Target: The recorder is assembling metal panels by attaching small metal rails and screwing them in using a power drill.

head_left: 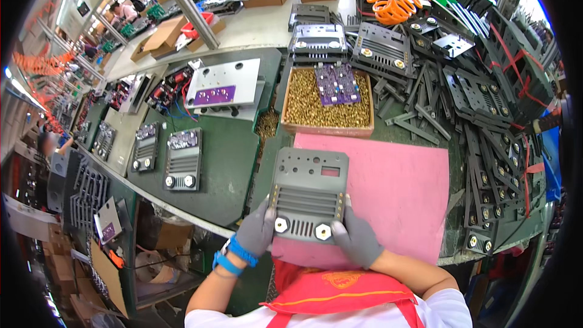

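Note:
Both my hands wear grey gloves and hold one grey metal panel (308, 191) flat over the pink mat (401, 194). The panel has ventilation slots, a small rectangular window, and two hexagonal brass-centred fittings near its lower edge. My left hand (258, 231) grips its lower left corner; a blue band circles that wrist. My right hand (355, 238) grips the lower right corner.
A cardboard tray of small brass parts (303, 112) with a purple circuit board (337, 84) on top lies beyond the mat. Stacks of dark metal panels (486, 146) crowd the right. Two finished panels (182, 159) lie left on the green bench (234, 164). An orange coiled hose (395, 0) hangs at the back.

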Motion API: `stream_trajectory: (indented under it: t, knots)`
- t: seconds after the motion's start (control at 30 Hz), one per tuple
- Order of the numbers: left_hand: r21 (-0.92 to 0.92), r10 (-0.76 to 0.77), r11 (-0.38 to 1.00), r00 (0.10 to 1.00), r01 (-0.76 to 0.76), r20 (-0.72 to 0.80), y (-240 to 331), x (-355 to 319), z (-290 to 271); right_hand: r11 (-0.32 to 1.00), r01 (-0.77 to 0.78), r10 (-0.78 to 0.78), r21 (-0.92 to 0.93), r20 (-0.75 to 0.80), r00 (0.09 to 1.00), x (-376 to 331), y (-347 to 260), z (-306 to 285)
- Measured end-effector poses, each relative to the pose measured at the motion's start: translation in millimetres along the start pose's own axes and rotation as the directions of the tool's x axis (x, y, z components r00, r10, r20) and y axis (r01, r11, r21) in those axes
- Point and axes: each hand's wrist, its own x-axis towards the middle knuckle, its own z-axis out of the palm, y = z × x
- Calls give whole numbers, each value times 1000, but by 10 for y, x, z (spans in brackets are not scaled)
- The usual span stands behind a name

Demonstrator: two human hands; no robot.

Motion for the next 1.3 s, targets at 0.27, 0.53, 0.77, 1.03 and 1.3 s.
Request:
stream_trajectory:
  t: [0.27,0.53,0.77,1.03,1.3]
  knots:
    - [-9,225,973,955,-231,-192,1165,1482,-795,983,136,-165,-123,-263,951,1455,-978,-1181]
    - [145,248,963,958,-228,-142,913,4164,-918,919,27,-138,-393,-257,957,3556,-814,-1985]
    - [666,298,664,937,-340,182,1039,4518,-783,541,-128,50,-831,-119,992,3988,-697,-2099]
    - [732,404,526,885,-433,234,1169,4538,-750,611,-8,-153,-791,-128,980,3986,-584,-2090]
    - [749,584,448,794,-489,169,885,4670,-830,890,274,-455,-363,-691,562,2418,-311,-2509]
